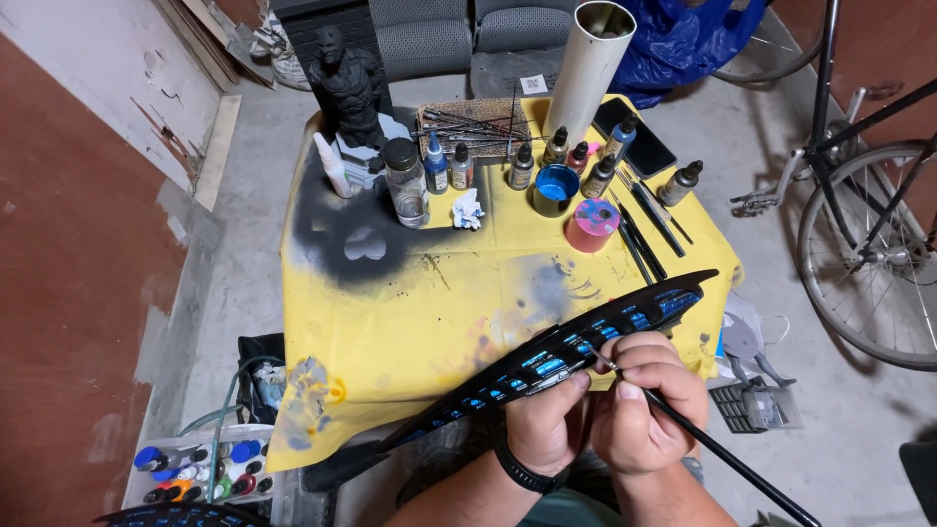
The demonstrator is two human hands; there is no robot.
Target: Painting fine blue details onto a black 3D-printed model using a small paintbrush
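My left hand (545, 420) grips a long black curved model part (508, 376) with blue-painted slots, holding it from below near its middle. My right hand (649, 400) pinches a thin black paintbrush (722, 454), its tip touching the part beside my left fingers. The brush handle runs down to the lower right. Both hands hover over the near edge of a table with a paint-stained yellow cloth (410, 322).
On the cloth stand a dark figure statue (349, 88), several small paint bottles (522, 166), a glass jar (405, 181), a blue paint pot (555, 187), a pink lid (592, 224), spare brushes (644, 220) and a white tube (590, 63). A bicycle (859, 215) stands right; a paint rack (200, 468) lies lower left.
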